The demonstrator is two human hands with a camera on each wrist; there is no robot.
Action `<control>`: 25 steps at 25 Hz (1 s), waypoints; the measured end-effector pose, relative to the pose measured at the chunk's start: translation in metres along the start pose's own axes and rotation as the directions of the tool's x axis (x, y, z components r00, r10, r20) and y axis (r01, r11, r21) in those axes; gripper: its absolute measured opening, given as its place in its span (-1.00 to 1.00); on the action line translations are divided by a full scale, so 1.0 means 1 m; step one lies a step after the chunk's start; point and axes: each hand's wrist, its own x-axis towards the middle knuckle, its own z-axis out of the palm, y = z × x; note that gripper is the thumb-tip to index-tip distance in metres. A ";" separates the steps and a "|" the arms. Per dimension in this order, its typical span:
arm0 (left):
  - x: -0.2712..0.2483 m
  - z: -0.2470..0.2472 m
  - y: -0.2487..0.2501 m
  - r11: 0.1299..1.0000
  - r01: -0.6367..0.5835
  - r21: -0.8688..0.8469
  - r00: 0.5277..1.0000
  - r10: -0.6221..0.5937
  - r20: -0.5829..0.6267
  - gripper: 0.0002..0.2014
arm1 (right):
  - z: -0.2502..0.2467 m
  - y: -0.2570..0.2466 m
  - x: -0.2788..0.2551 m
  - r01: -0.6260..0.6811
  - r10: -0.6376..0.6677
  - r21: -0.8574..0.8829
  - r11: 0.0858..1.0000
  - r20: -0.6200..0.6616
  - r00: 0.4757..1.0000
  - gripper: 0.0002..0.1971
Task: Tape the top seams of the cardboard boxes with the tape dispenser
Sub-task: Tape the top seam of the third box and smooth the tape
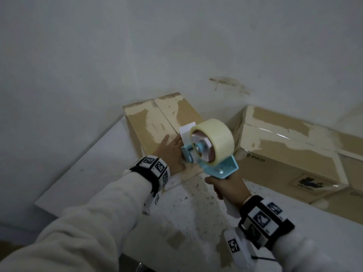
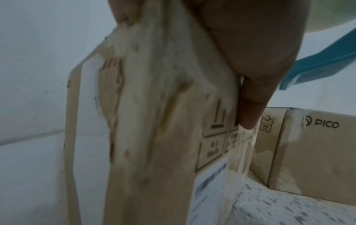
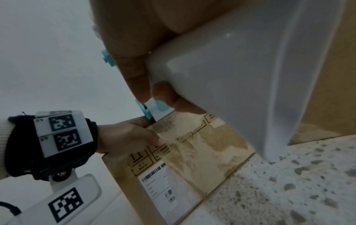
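Observation:
A small cardboard box (image 1: 157,118) with a centre seam and torn paper patches stands on the table against the wall. My left hand (image 1: 169,152) lies flat on its near top, fingers straight, thumb (image 2: 250,109) down the front face. My right hand (image 1: 227,187) grips the white handle (image 3: 240,73) of a light-blue tape dispenser (image 1: 214,163) carrying a pale roll of tape (image 1: 214,140). The dispenser's front end sits over the box's near edge beside the left hand. A larger box (image 1: 284,152) marked PICO lies to the right.
The white speckled table (image 1: 196,213) runs toward me; its left edge (image 1: 82,154) drops off to the floor. A stained grey wall (image 1: 176,46) backs both boxes. A shipping label (image 3: 156,187) is stuck on the small box's front face.

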 end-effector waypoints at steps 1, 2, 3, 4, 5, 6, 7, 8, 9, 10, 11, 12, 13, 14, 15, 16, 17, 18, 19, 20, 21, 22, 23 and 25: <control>0.000 -0.001 -0.002 1.000 -0.003 0.003 1.000 0.003 0.000 -0.36 | 0.000 0.000 0.003 0.017 -0.018 -0.010 1.000 -0.009 1.000 -0.76; 0.000 0.000 0.000 1.000 -0.009 0.004 1.000 0.009 0.004 -0.35 | -0.001 0.003 0.001 0.027 -0.027 -0.011 1.000 -0.021 0.999 -0.75; 0.000 0.000 0.000 1.000 -0.007 0.000 1.000 0.007 0.001 -0.34 | -0.003 0.005 0.000 0.032 -0.032 -0.010 0.999 -0.027 0.999 -0.74; 0.000 0.001 0.000 1.000 -0.005 -0.004 1.000 0.005 -0.003 -0.31 | -0.007 0.010 -0.005 0.026 -0.026 0.000 1.000 -0.034 0.999 -0.74; 0.000 0.002 0.000 1.000 -0.002 -0.007 1.000 0.002 -0.005 -0.29 | -0.011 0.017 -0.012 0.010 -0.009 0.018 1.000 -0.043 0.999 -0.76; 0.000 0.004 -0.001 1.000 0.001 -0.012 1.000 -0.001 -0.006 -0.27 | -0.016 0.025 -0.019 -0.006 0.008 0.033 0.999 -0.049 0.999 -0.78; 0.000 0.005 -0.001 1.000 0.003 -0.020 1.000 -0.003 -0.001 -0.24 | -0.020 0.033 -0.027 -0.015 0.018 0.042 0.999 -0.062 0.998 -0.81; 0.001 0.005 -0.003 1.000 0.005 -0.031 1.000 -0.005 0.008 -0.22 | -0.024 0.040 -0.033 -0.016 0.019 0.043 0.999 -0.072 0.997 -0.82; 0.000 0.006 -0.003 0.999 0.005 -0.042 1.000 -0.004 0.017 -0.20 | -0.027 0.045 -0.037 -0.012 0.016 0.044 0.999 -0.083 0.996 -0.82; 0.001 0.006 -0.004 0.999 0.005 -0.053 1.000 -0.004 0.026 -0.18 | -0.029 0.048 -0.039 -0.006 0.010 0.044 0.999 -0.090 0.996 -0.81; 0.001 0.005 -0.005 0.998 0.006 -0.063 0.999 -0.004 0.037 -0.18 | -0.031 0.048 -0.039 0.002 0.001 0.035 0.999 -0.087 0.996 -0.80; 0.000 0.004 -0.006 0.997 0.006 -0.073 0.999 -0.003 0.050 -0.18 | -0.030 0.048 -0.038 0.009 -0.008 0.022 1.000 -0.081 0.997 -0.81; 0.001 0.002 -0.006 0.996 0.007 -0.091 0.998 -0.002 0.059 -0.21 | -0.029 0.047 -0.036 0.011 -0.010 0.019 1.000 -0.076 0.997 -0.83; 0.001 0.001 -0.004 0.992 0.016 -0.127 0.998 -0.008 0.066 -0.25 | -0.028 0.047 -0.036 0.006 -0.004 0.028 1.000 -0.074 0.997 -0.85; 0.003 0.000 -0.001 0.983 0.039 -0.181 0.997 -0.027 0.071 -0.30 | -0.027 0.047 -0.035 -0.004 0.007 0.042 0.999 -0.073 0.997 -0.86; 0.004 -0.001 0.003 0.970 0.076 -0.231 0.995 -0.060 0.076 -0.33 | -0.025 0.048 -0.035 -0.014 0.018 0.052 0.999 -0.070 0.997 -0.87; 0.006 -0.001 0.007 0.961 0.118 -0.251 0.992 -0.101 0.078 -0.34 | -0.024 0.050 -0.035 -0.019 0.023 0.055 0.998 -0.068 0.997 -0.87; 0.007 -0.001 0.011 0.960 0.154 -0.232 0.987 -0.139 0.078 -0.33 | -0.024 0.050 -0.036 -0.015 0.018 0.051 0.999 -0.064 0.998 -0.87; 0.009 0.001 0.015 0.965 0.175 -0.195 0.984 -0.163 0.076 -0.31 | -0.024 0.051 -0.036 -0.001 0.004 0.044 0.999 -0.067 0.998 -0.86; 0.010 0.003 0.016 0.968 0.185 -0.170 0.982 -0.175 0.071 -0.29 | -0.025 0.052 -0.036 0.021 -0.018 0.036 0.999 -0.073 0.997 -0.86; 0.011 0.003 0.016 0.969 0.189 -0.161 0.981 -0.180 0.065 -0.28 | -0.027 0.053 -0.036 0.043 -0.040 0.033 0.999 -0.083 0.996 -0.85; 0.011 0.005 0.017 0.968 0.189 -0.163 0.982 -0.180 0.064 -0.28 | -0.029 0.055 -0.037 0.059 -0.056 0.031 0.998 -0.089 0.994 -0.84; 0.010 0.004 0.017 0.969 0.187 -0.164 0.982 -0.179 0.061 -0.27 | -0.031 0.057 -0.039 0.073 -0.070 0.027 0.997 -0.092 0.993 -0.83; 0.010 0.004 0.016 0.972 0.183 -0.148 0.983 -0.176 0.062 -0.26 | -0.033 0.060 -0.042 0.097 -0.096 0.003 0.995 -0.097 0.991 -0.82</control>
